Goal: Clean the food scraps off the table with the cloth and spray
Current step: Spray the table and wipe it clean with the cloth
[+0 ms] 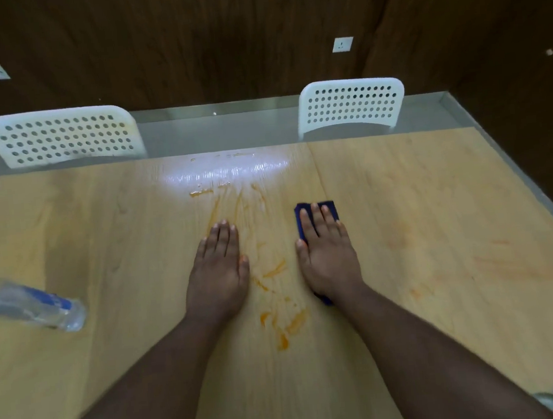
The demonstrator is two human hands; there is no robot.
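right hand (328,258): flat, fingers straight, pressing blue cloth (302,218)
cloth: mostly hidden under hand
left hand (218,268): flat on worktop (102,224), empty
spray bottle (29,302): lying, cut off left

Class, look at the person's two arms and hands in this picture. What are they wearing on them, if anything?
Nothing shows on either one. Both forearms are bare up to the bottom edge of the picture, with no sleeves in view. The left hand and the right hand have no gloves, rings, watch or bracelets. The fingernails are short and plain, without polish.
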